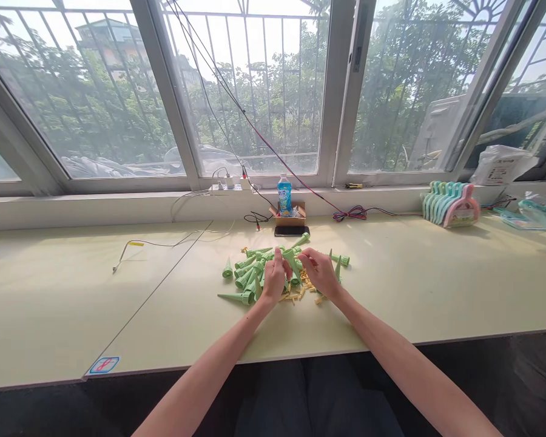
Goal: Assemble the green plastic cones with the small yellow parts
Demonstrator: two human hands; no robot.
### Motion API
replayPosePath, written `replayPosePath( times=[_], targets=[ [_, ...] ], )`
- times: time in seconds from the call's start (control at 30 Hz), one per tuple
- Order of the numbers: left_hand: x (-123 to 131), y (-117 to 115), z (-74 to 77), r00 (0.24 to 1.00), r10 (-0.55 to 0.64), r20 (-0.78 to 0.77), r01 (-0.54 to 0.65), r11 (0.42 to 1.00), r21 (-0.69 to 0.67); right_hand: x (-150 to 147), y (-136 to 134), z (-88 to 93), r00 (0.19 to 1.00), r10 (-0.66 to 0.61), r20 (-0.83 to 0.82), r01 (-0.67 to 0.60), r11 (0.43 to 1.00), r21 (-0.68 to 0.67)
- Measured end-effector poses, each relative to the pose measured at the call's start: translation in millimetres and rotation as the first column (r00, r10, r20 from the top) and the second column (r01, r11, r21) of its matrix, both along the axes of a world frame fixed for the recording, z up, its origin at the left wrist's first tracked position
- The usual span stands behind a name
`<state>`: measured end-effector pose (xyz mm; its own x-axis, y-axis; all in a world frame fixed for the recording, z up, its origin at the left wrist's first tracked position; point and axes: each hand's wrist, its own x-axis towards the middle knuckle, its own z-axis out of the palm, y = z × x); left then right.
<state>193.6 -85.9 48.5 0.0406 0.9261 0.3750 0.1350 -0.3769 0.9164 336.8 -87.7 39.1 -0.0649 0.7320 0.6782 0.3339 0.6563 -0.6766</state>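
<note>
My left hand [275, 278] is closed around a light green plastic cone spike [292, 260], its wide end up and its narrow end pointing down. Close beside that spike, my right hand [321, 273] has its fingertips pinched together; whatever is between them is too small to make out. Under and around both hands lies a pile of similar green cone spikes [244, 281], some on their sides and some standing with the point up. Small yellow plastic pieces [295, 296] are scattered between and in front of my hands, partly hidden by them.
Behind the pile lie a dark phone [292, 231] and a small cardboard box [295, 220] with a blue-liquid bottle [284, 194]. Coiled wires [350, 213] rest by the sill. Pastel hangers [450, 204] stand to the right, and a thin cable [155, 244] crosses the left table.
</note>
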Motion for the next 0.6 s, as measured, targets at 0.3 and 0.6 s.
replayPosePath(
  times=[0.3,0.6],
  targets=[
    [-1.8,2.1,-1.4,0.999,-0.012,-0.042,0.011,1.000,-0.020,-0.5,-0.6,1.2,1.000,0.007,-0.005,-0.007,1.000,0.001],
    [-3.2,-7.0,6.3,0.997,-0.021,-0.077,0.023,0.999,0.025,0.4,0.1,2.9,1.000,-0.005,-0.031,0.004,0.999,-0.033]
  ],
)
